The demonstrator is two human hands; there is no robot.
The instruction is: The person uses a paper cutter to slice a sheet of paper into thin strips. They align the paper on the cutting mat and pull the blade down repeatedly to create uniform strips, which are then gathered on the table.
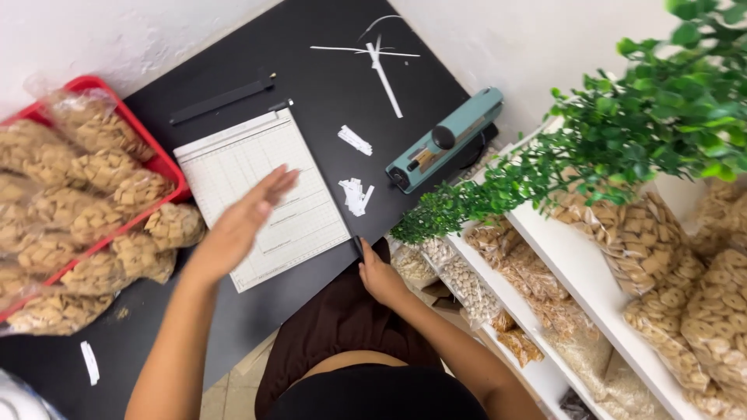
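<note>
Matte black table (311,78), smooth top, set against a rough white wall.

Paper trimmer (263,194) lies flat near the table's front edge: white rectangular board printed with a fine grid, slightly skewed. Its black cutting-arm handle (357,246) sticks out at the lower right corner.

Left hand (243,222) hovers over the trimmer board, fingers straight and together, palm open and flat, holding nothing. Motion blur on the fingertips; cannot tell whether it touches the board.

Right hand (379,274) sits at the table edge, fingers curled around the black handle of the trimmer.

Left of the trimmer: red plastic tray (165,165) heaped with clear crinkly bags of square tan snacks (85,210); some bags spill over the rim onto the table.

Behind the trimmer: slim black bar (222,100). Farther back, thin white paper strips (381,62) crossed over one another. Small white offcuts (355,194) just right of the board.

Teal heat sealer (443,140), long and boxy with a round black knob, lies angled at the table's right edge.

To the right: white shelves (576,272) stacked with clear bags of ring-shaped and square snacks (700,311). A green leafy plant (622,124), plastic-looking, overhangs them.
</note>
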